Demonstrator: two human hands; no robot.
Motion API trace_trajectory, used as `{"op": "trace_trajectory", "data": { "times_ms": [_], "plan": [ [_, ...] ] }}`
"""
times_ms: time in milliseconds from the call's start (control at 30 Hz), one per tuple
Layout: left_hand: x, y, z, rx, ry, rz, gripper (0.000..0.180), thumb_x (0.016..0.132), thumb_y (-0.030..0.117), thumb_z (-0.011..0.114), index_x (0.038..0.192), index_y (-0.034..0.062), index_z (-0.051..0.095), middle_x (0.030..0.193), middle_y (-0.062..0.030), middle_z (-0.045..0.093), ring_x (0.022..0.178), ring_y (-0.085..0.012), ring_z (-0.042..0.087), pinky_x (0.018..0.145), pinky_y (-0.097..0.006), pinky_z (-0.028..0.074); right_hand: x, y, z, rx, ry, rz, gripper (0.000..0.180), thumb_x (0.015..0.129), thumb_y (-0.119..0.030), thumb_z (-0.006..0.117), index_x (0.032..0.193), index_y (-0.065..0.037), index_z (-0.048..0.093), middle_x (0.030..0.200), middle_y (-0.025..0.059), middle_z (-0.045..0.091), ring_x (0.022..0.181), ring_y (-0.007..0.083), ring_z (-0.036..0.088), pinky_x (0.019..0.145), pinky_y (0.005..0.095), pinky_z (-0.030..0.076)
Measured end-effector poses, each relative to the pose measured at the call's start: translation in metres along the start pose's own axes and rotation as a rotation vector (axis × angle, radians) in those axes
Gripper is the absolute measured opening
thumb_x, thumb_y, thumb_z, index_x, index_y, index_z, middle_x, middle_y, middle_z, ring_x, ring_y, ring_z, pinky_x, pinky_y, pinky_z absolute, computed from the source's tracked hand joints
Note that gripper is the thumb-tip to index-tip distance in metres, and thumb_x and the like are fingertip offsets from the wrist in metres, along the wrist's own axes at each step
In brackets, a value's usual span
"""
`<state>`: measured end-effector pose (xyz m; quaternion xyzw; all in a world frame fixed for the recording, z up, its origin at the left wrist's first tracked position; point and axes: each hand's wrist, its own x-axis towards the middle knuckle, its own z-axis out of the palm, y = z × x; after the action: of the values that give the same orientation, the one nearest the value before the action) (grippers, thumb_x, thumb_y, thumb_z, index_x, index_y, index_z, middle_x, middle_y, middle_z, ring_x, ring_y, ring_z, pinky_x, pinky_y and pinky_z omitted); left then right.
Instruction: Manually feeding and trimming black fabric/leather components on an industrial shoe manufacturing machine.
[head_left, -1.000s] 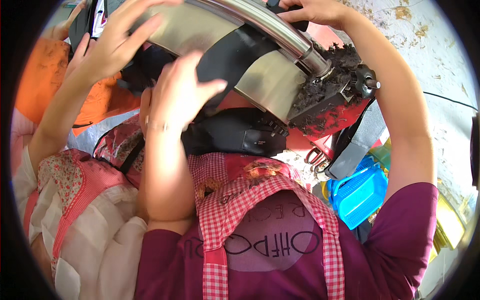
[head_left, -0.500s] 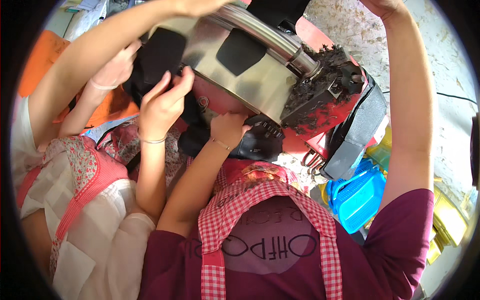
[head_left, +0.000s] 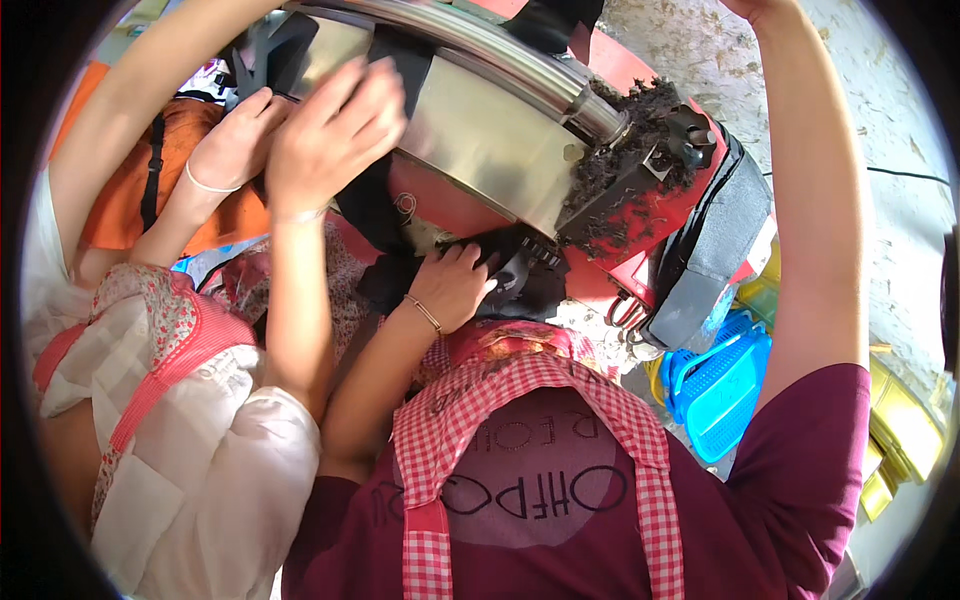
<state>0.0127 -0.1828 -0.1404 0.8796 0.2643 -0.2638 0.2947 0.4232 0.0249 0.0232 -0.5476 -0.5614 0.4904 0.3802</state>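
Probably heavy and stiff, slippery along its smooth steel, the red machine (head_left: 510, 160) stood just ahead, its tubular bar (head_left: 490, 52) likely the firmest hold. Soft-looking black padding (head_left: 525, 285) lay nearer; the left hand (head_left: 452, 290) rested there, fingers loosely bent, grip unclear; the right hand (head_left: 762, 7) had its fingers out of view, spread untellable.
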Motion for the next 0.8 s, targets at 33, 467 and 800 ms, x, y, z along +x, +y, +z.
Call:
{"op": "trace_trajectory", "data": {
  "times_ms": [33, 467, 800],
  "plan": [
    [0.002, 0.0, -0.001, -0.015, 0.263, 0.096, 0.027, 0.096, 0.028, 0.06, 0.115, 0.0144, 0.074, 0.115, -0.0077, 0.062, 0.103, -0.0265, 0.06, 0.088, -0.043, 0.049, 0.0, 0.003, -0.004, 0.0, 0.004, 0.004, 0.026, 0.1, -0.026, 0.07, 0.115, -0.005, 0.069, 0.098, 0.0005, 0.073, 0.088, 0.0115, 0.07, 0.083, 0.031, 0.058],
    [-0.068, 0.011, -0.115, -0.779, 0.376, 0.503, 0.01, 0.087, -0.001, 0.074, 0.088, -0.002, 0.064, 0.078, -0.0148, 0.062, 0.075, -0.0354, 0.062, 0.065, -0.04, 0.05, 0.015, 0.023, -0.025, -0.176, 0.352, -0.172, 0.017, 0.099, -0.011, 0.066, 0.114, -0.004, 0.067, 0.094, 0.0038, 0.071, 0.085, 0.0151, 0.068, 0.08, 0.0331, 0.057],
    [-0.004, -0.073, -0.119, -0.767, 0.626, -0.084, 0.039, 0.092, 0.015, 0.074, 0.124, 0.0011, 0.057, 0.114, -0.0212, 0.072, 0.109, -0.0316, 0.072, 0.094, -0.04, 0.053, 0.029, 0.044, 0.057, -0.846, 0.052, -0.241, 0.024, 0.08, -0.003, 0.06, 0.097, -0.007, 0.077, 0.096, 0.0175, 0.073, 0.088, 0.0289, 0.072, 0.081, 0.038, 0.056]
  ]
}}
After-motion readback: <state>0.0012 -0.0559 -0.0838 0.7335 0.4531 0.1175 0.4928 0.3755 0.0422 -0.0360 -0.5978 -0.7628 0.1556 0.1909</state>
